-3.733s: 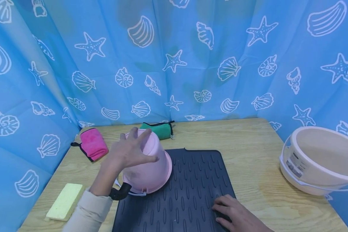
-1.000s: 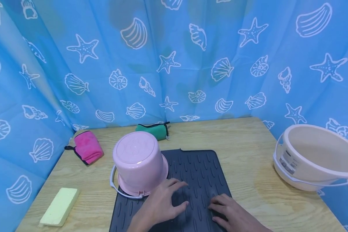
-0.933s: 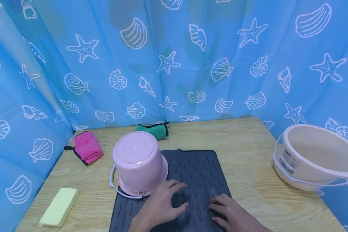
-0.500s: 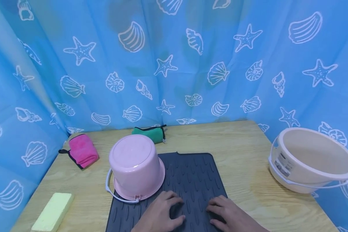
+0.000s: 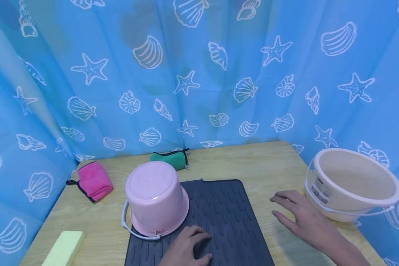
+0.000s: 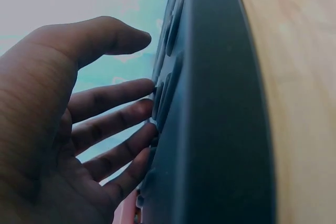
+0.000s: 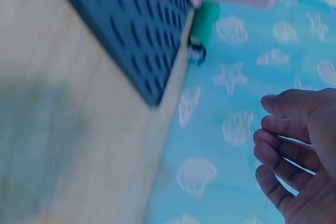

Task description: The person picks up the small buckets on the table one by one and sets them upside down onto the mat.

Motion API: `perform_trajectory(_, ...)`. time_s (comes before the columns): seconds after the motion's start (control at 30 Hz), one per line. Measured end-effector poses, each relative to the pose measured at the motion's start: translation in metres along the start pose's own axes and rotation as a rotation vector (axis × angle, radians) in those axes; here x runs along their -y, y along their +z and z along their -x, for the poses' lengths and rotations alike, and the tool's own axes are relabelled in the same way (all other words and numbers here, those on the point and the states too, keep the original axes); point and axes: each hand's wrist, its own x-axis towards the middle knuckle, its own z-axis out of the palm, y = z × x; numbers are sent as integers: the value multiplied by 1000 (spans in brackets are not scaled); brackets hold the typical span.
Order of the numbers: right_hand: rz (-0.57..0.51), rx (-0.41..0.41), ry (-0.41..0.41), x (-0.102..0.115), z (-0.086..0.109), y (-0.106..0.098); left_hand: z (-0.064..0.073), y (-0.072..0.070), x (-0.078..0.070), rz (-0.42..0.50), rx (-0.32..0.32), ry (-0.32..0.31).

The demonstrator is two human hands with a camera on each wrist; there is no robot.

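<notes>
My left hand point(image 5: 187, 246) rests its fingertips on the dark ribbed drying mat point(image 5: 221, 218), holding nothing; the left wrist view shows its fingers point(image 6: 113, 124) relaxed against the mat. An upside-down pink bucket point(image 5: 154, 199) stands on the mat's left part, its handle point(image 5: 136, 233) lying down at the side. My right hand point(image 5: 306, 221) is raised off the mat, over the table and just left of the beige bucket point(image 5: 339, 188). Nothing is in it, and its fingers point(image 7: 286, 156) are loosely bent in the right wrist view.
A folded pink cloth point(image 5: 95, 180) and a rolled green cloth point(image 5: 171, 159) lie toward the back of the wooden table point(image 5: 259, 166). At the front left is a pale yellow sponge point(image 5: 64, 248). A blue shell-patterned curtain point(image 5: 199, 74) hangs behind.
My left hand left the pink bucket and came down onto the mat. Within the last half second my right hand lifted from the mat and moved right, toward the beige bucket.
</notes>
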Motion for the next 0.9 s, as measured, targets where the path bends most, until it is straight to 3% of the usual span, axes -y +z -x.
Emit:
perform_trajectory(0.3,112,-109,35,-50,3,-39,0,3,3,4,-10,23)
perform_trajectory(0.6,155,-61,134,-78,19,-56,2,-2,-1,-20,-15,42)
perform_trajectory(0.8,236,-40,172,-93,32,-66,2,5,-2,-32,-26,65)
perform_trajectory(0.9,253,-37,198,-100,37,-70,1,5,-2,-27,-26,48)
